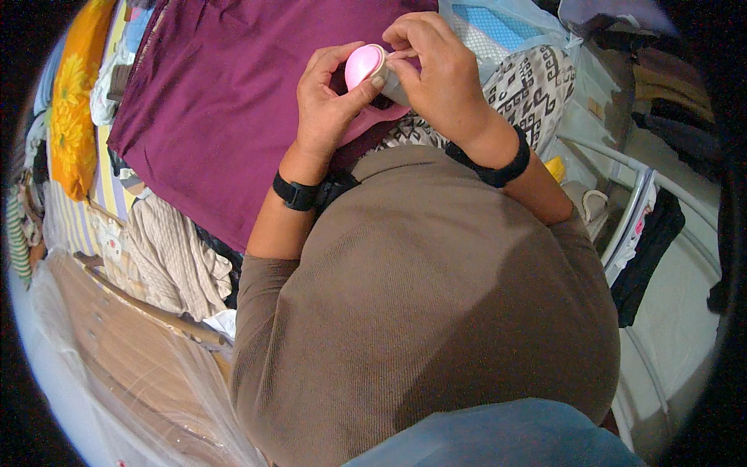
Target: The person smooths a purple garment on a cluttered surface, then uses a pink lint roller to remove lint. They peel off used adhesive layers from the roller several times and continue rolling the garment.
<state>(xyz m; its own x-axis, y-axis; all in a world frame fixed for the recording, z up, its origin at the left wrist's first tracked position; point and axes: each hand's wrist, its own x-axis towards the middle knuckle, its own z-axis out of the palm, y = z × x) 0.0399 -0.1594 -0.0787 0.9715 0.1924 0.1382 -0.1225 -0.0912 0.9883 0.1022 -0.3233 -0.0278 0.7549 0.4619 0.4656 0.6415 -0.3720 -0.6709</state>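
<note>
My left hand grips a small rounded container with a glossy pink top and a pale rim, its thumb on the side. At the container's right edge my right hand has thumb and forefinger pinched together on something thin and pale, too small to name. Below the container a curved pink piece shows, partly hidden by my left hand. A maroon cloth is spread beneath and to the left of my hands. Both wrists wear black straps.
A black-and-white patterned fabric and a translucent plastic bag lie at upper right. At left are a yellow flowered cloth, a beige knitted garment and sheer netting. A metal tube frame with dark cloth over it stands at right.
</note>
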